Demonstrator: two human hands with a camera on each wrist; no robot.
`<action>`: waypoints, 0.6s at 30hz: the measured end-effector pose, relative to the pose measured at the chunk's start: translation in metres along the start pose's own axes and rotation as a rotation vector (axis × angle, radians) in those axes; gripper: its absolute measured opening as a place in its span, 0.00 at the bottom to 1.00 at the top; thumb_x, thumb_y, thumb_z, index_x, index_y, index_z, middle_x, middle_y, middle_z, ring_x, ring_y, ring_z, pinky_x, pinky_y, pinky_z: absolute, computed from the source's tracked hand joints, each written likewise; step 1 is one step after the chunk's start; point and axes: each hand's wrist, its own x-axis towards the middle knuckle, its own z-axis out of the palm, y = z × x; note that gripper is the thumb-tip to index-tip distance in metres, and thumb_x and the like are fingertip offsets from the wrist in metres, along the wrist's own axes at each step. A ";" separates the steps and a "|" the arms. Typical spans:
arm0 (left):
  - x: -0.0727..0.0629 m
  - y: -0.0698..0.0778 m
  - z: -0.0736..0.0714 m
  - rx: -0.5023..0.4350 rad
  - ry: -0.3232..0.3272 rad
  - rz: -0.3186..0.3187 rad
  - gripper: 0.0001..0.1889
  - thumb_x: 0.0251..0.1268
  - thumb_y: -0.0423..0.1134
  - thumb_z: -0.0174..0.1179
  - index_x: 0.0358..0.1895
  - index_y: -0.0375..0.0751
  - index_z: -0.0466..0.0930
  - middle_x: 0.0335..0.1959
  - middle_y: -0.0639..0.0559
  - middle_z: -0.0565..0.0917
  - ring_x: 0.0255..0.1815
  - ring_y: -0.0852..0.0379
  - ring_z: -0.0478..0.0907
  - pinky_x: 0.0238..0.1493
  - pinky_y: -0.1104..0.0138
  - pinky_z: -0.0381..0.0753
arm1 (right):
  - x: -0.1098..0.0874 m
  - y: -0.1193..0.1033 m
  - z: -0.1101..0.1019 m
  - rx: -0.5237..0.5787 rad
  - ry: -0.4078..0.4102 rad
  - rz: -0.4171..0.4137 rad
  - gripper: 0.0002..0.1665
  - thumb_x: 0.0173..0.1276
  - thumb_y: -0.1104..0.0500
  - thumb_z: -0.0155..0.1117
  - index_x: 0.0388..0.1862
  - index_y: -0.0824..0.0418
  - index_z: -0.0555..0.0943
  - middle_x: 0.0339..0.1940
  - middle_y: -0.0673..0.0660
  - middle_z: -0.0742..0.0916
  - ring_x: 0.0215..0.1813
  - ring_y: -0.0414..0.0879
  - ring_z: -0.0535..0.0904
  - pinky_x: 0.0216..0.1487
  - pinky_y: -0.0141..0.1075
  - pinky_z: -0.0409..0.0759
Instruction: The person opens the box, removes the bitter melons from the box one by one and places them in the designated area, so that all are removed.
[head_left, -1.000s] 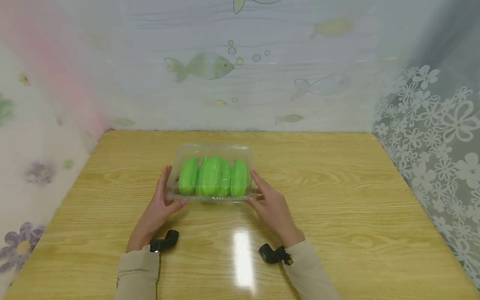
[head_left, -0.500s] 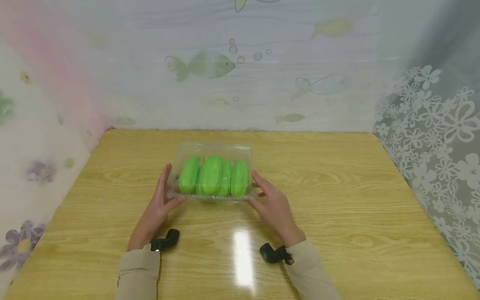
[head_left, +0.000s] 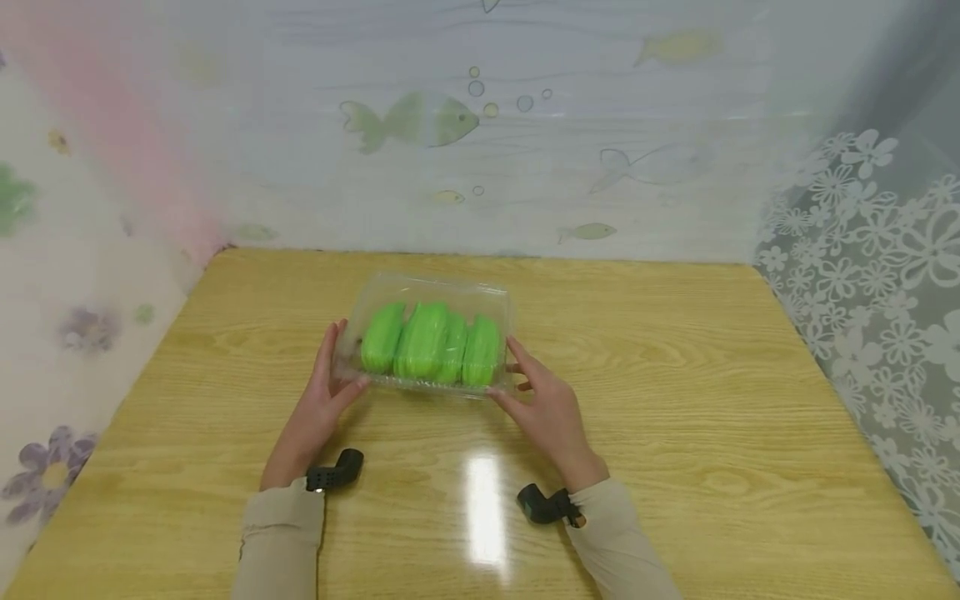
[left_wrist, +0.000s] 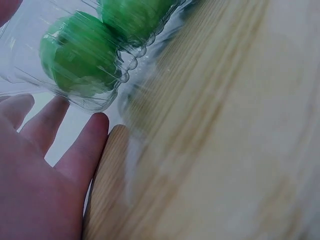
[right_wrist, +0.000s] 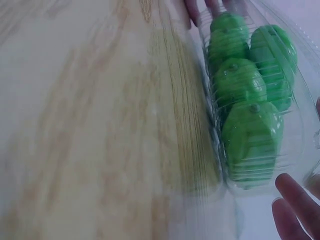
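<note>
1. Head view: gripping a clear plastic container [head_left: 442, 287] just left of the middle of the frame, from both sides at once.
2. Pinching its lower left corner in the left hand [head_left: 309, 408], with the thumb [head_left: 351, 395] on the near edge and the fingers [head_left: 324, 358] up along the left side.
3. Pinching its lower right corner likewise in the right hand [head_left: 551, 417], with the thumb at the near edge and the fingers against the right side.
4. Filled with bright green pieces [head_left: 423, 342], plump and side by side, visible through the plastic.
5. Slightly aslant, lower at the right end; cannot tell resting on the wood-grain tabletop [head_left: 697, 433] from lifted just above.
6. Left wrist view: looking at one container corner in the upper left, above spread fingers from the lower left.
7. Right wrist view: looking along the container in the upper right, with fingertips [right_wrist: 297, 202] near its end at lower right.
8. Wearing beige sleeves [head_left: 281, 542] at the bottom of the head view, with black wrist devices [head_left: 543, 504].
9. Backed along the top by a fish-printed backdrop [head_left: 427, 121].
</note>
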 end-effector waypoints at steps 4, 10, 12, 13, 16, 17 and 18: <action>0.010 -0.009 -0.006 -0.020 -0.005 -0.008 0.43 0.64 0.36 0.51 0.70 0.52 0.27 0.71 0.59 0.38 0.69 0.52 0.40 0.65 0.59 0.49 | 0.004 0.000 0.004 -0.007 0.025 0.013 0.43 0.54 0.46 0.65 0.68 0.49 0.60 0.42 0.54 0.84 0.30 0.46 0.82 0.30 0.32 0.78; 0.023 -0.028 -0.016 0.000 0.009 -0.105 0.43 0.61 0.44 0.55 0.69 0.64 0.32 0.71 0.53 0.39 0.67 0.45 0.47 0.62 0.46 0.48 | 0.010 -0.002 0.007 -0.031 0.042 0.029 0.42 0.54 0.45 0.65 0.67 0.49 0.61 0.39 0.53 0.85 0.29 0.43 0.81 0.29 0.31 0.77; 0.025 -0.030 -0.018 -0.027 0.010 -0.113 0.42 0.61 0.45 0.56 0.70 0.63 0.34 0.70 0.49 0.43 0.66 0.45 0.50 0.61 0.47 0.50 | 0.012 -0.003 0.008 -0.036 0.039 0.034 0.42 0.54 0.45 0.65 0.67 0.49 0.61 0.39 0.53 0.85 0.29 0.43 0.81 0.29 0.32 0.77; 0.027 -0.031 -0.018 -0.043 0.012 -0.113 0.42 0.61 0.44 0.56 0.70 0.62 0.35 0.70 0.47 0.46 0.65 0.45 0.52 0.61 0.48 0.52 | 0.013 -0.003 0.009 -0.039 0.036 0.036 0.42 0.54 0.45 0.65 0.67 0.49 0.61 0.39 0.53 0.85 0.29 0.44 0.81 0.29 0.32 0.77; 0.030 -0.032 -0.021 -0.075 0.030 -0.122 0.40 0.60 0.44 0.56 0.70 0.63 0.40 0.68 0.45 0.53 0.65 0.50 0.55 0.62 0.54 0.54 | 0.016 -0.004 0.011 -0.035 0.031 0.040 0.42 0.54 0.46 0.66 0.67 0.48 0.61 0.38 0.53 0.85 0.29 0.44 0.81 0.28 0.32 0.77; 0.030 -0.032 -0.023 -0.080 0.036 -0.125 0.39 0.60 0.44 0.56 0.69 0.63 0.41 0.68 0.46 0.54 0.65 0.51 0.55 0.62 0.57 0.56 | 0.017 -0.004 0.012 -0.033 0.032 0.042 0.42 0.53 0.46 0.66 0.67 0.48 0.62 0.38 0.53 0.85 0.29 0.45 0.81 0.28 0.31 0.77; 0.031 -0.031 -0.024 -0.080 0.043 -0.127 0.38 0.60 0.44 0.56 0.69 0.63 0.43 0.68 0.47 0.55 0.65 0.52 0.56 0.61 0.60 0.57 | 0.018 -0.005 0.013 -0.032 0.033 0.045 0.42 0.53 0.46 0.66 0.67 0.47 0.62 0.38 0.53 0.85 0.28 0.45 0.81 0.28 0.31 0.77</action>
